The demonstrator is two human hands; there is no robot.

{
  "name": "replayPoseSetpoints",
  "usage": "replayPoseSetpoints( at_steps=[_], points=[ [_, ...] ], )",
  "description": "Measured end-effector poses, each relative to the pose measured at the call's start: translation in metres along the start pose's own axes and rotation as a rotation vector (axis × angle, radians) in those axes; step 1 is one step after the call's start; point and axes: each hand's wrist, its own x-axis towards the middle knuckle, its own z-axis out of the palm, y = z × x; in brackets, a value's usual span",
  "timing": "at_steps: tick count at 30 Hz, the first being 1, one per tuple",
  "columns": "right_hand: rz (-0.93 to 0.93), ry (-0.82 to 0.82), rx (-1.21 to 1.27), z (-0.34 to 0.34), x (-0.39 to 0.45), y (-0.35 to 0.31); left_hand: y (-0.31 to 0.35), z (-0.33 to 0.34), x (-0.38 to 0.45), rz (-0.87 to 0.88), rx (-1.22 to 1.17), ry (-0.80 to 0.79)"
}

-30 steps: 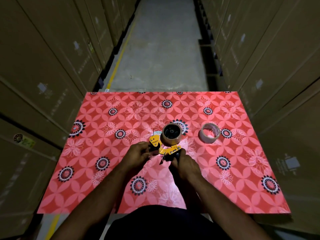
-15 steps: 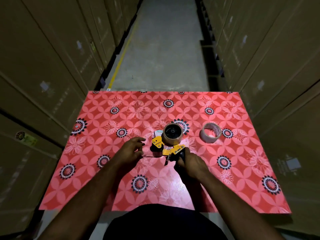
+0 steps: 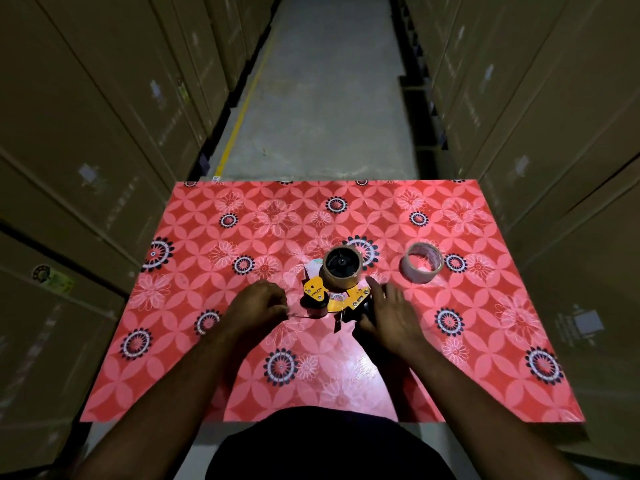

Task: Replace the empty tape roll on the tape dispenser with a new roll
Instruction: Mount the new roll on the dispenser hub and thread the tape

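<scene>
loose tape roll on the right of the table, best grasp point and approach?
Judging by its pose, take the loose tape roll from above. It lies nearly flat on the table with its open core facing up and bare cloth all around it. Pinch across the ring wall, one finger in the core and thumb outside. The right hand is the nearer one.
</scene>
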Motion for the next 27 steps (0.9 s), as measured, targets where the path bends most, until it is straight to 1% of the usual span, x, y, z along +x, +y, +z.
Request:
replayPoseSetpoints(
  at_steps=[2,4,5,7,10,13,15,20,25,27],
  points=[
    [-0.173,0.109,-0.053,-0.005,0.003,-0.01,0.002,0.002,-0.003,-0.014,0.004,0.009],
    [-0.328,0.109,-0.064,-0.007,0.009,-0.02,0.005,0.002,-0.004,-0.031,-0.001,0.027],
    [-0.36,0.08,-0.047,-0.005,0.011,-0.024,0.005,0.001,-0.003,-0.039,0.004,0.034],
    [-0.352,0.035,0.022,0.001,0.014,-0.025,0.001,0.0,-0.001,-0.036,0.019,0.038],
    [-0.344,0.025,0.155,0.004,0.016,-0.021,-0.004,-0.004,0.0,-0.026,0.016,0.04],
    [-0.348,-0.038,0.178,0.001,0.022,-0.02,-0.006,-0.002,-0.002,-0.025,0.032,0.026],
    [-0.323,-0.048,0.166,0.003,0.025,-0.022,-0.005,-0.002,-0.004,-0.034,0.03,0.021],
    [-0.232,0.02,0.218,0.013,0.026,-0.029,-0.004,-0.007,-0.006,-0.035,0.03,0.025],
    [-0.197,0.051,0.166,0.017,0.028,-0.035,-0.004,-0.006,-0.009,-0.036,0.041,0.021],
    [-0.159,0.089,0.19,0.018,0.028,-0.04,-0.005,-0.005,-0.011,-0.031,0.04,0.02]
  ],
)
